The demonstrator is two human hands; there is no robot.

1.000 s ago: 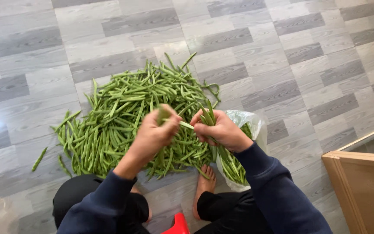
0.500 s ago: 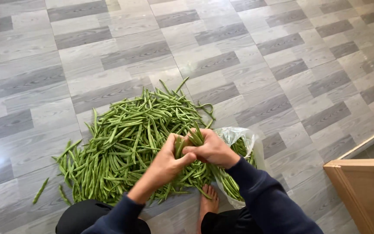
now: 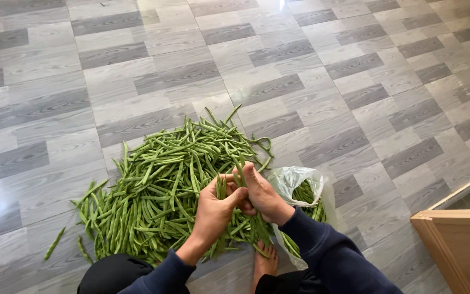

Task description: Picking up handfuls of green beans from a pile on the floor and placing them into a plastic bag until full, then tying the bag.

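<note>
A big heap of green beans (image 3: pixel 159 179) lies on the grey tiled floor. Over its right edge my left hand (image 3: pixel 216 209) is closed around a short bunch of beans (image 3: pixel 222 188) held upright. My right hand (image 3: pixel 262 195) presses against it, gripping several long beans (image 3: pixel 241 166) whose tips stick up above the fingers. Both wrists wear dark blue sleeves. Just right of my hands a clear plastic bag (image 3: pixel 300 182) holds more beans. My bare foot (image 3: pixel 265 261) rests on the floor below the hands.
A light wooden panel (image 3: pixel 458 245) stands at the right edge. Two stray beans (image 3: pixel 55 242) lie left of the heap. My dark-trousered knee (image 3: pixel 110 272) is at the bottom left. Grey tile floor (image 3: pixel 354 81) stretches beyond the heap.
My hands have come together from apart, and now hold the beans pressed side by side. The view has tilted so the heap sits lower in the frame.
</note>
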